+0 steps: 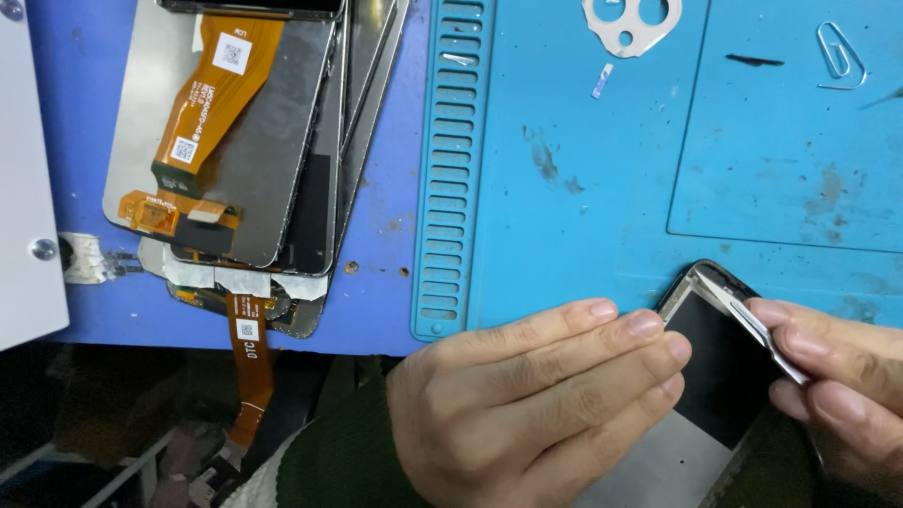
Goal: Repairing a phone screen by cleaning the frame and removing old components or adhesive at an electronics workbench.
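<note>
blue silicone work mat (583,216) lies under a dark phone (720,376) at the lower right, its top corner pointing up over the mat's near edge. the left hand (527,404) lies palm-down, fingers (649,325) held straight and close together, tips pressed against the phone's left edge. the right hand (837,376) comes in from the right, fingers curled, pinching a thin metal strip (767,339) laid slantwise across the screen. a stack of screen panels (254,141) with orange flex cables sits well apart at upper left.
</note>
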